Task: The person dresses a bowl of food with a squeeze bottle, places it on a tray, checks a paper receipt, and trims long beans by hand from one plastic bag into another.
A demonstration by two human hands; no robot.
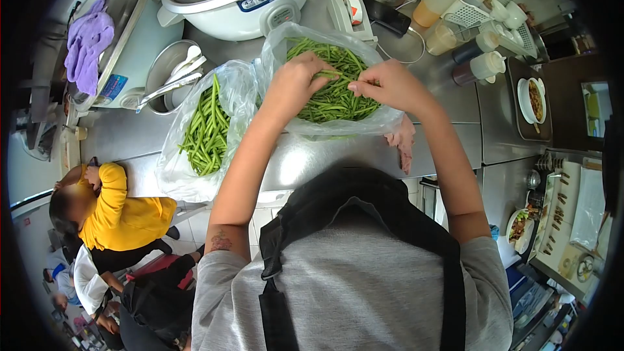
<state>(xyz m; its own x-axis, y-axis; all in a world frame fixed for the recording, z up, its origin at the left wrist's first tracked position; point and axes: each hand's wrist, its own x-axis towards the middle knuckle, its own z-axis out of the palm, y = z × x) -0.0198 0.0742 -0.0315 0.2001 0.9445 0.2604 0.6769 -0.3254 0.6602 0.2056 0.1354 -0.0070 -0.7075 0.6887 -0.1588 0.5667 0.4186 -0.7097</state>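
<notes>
Above a clear plastic bag point(396, 120) full of green beans point(335, 107), my left hand point(300, 84) pinches a green bean point(330, 73) between thumb and fingers. My right hand point(393, 84) is close by on the right, its thumb and fingertips pressed together. What it grips, if anything, is too small to make out against the beans below. Left of my left forearm, a second clear bag point(170, 172) lies open with more green beans point(207, 133) in it.
Behind the bags stand a large white rice cooker point(273, 3) and a tape dispenser point(351, 13). A metal pot point(159, 75) with utensils is at left; squeeze bottles point(481, 68) are at right. A crumpled pinkish cloth point(402, 143) lies near the counter edge. A person in yellow point(127, 214) is at left.
</notes>
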